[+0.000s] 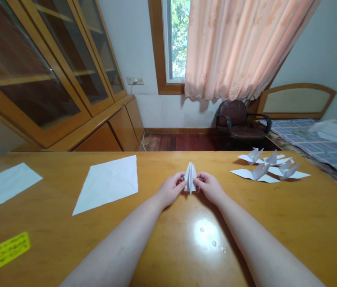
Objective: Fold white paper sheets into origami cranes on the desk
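Between my two hands a small piece of folded white paper [190, 178] stands over the tabletop, with several layers fanned out and a pointed top. My left hand [174, 185] pinches its left edge with the thumb in front. On the opposite edge, my right hand [208, 185] grips it the same way, fingers partly hidden behind the paper. Several folded paper cranes [259, 171] with spread wings sit together at the right rear of the desk.
A white sheet [111, 181] lies left of my hands, and another sheet [5, 187] is farther left. A yellow label [4, 255] is at the near left of the wooden desk [168, 247]. Beyond stand a chair [236, 119], a bed [320, 139] and a glass-door cabinet [75, 75].
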The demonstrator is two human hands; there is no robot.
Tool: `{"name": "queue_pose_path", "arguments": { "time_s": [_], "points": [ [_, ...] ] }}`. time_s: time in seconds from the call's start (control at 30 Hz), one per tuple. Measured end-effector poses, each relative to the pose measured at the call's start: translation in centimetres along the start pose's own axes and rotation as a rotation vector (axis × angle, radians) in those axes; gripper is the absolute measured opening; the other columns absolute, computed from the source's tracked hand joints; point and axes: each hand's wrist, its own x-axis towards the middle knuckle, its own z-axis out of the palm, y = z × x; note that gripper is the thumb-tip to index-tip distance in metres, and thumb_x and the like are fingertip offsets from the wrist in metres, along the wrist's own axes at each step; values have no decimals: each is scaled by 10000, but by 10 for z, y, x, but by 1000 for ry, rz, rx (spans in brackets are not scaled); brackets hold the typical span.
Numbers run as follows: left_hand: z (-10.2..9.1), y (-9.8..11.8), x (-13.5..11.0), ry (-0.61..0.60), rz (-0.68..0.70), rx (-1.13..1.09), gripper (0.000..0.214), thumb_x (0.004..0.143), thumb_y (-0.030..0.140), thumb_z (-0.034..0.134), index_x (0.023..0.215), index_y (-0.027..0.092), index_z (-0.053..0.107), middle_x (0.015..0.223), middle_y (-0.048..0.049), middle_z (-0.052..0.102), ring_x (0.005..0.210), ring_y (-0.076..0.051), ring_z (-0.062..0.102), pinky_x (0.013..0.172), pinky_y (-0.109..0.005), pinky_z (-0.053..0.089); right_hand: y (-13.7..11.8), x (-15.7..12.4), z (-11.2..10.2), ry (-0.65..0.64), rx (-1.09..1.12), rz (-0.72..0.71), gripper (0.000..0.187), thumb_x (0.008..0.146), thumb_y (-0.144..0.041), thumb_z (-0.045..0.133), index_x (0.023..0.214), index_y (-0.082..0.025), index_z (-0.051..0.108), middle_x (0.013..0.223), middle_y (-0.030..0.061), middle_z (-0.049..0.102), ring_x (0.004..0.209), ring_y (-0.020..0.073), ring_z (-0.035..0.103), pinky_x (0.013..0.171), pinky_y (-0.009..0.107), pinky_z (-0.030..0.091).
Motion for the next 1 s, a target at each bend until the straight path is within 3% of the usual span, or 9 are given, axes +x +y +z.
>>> {"name": "queue_pose_path", "arguments": {
  "time_s": [0.3, 0.63, 0.87, 1.0],
  "points": [
    [4, 0, 1, 10, -19, 22, 365, 811, 259, 534, 1164, 167, 533, 1030, -78, 631, 855, -168, 594, 784, -303, 481, -3, -1, 1, 9, 52, -10, 261, 695, -388, 623, 815, -174, 532, 635, -4, 613, 525, 121, 546, 500, 242, 417],
    [5, 0, 1, 22, -45, 76, 373, 737, 211, 602, 1104, 173, 546, 1019, -71, 636, 885, -187, 597, 823, -329, 475, 3, 2, -1, 59, 25, -12, 240, 654, -278, 617, 807, -208, 445, 603, -41, 560, 468, 106, 518, 474, 237, 427],
    [5, -3, 1, 37, -67, 138, 418, 706, 231, 631, 1111, 188, 535, 1045, -53, 630, 913, -192, 589, 831, -325, 461, -7, -4, 0, -38, 32, -70, 229, 718, -396, 599, 718, -182, 517, 599, -22, 561, 542, 112, 529, 547, 244, 432],
    [5, -3, 1, 59, -87, 116, 344, 715, 263, 623, 1035, 178, 532, 958, -37, 643, 846, -175, 601, 768, -296, 473, -10, -7, -1, -91, 53, -78, 297, 716, -459, 603, 749, -165, 587, 646, 4, 598, 591, 127, 551, 609, 267, 450]
  ]
}}
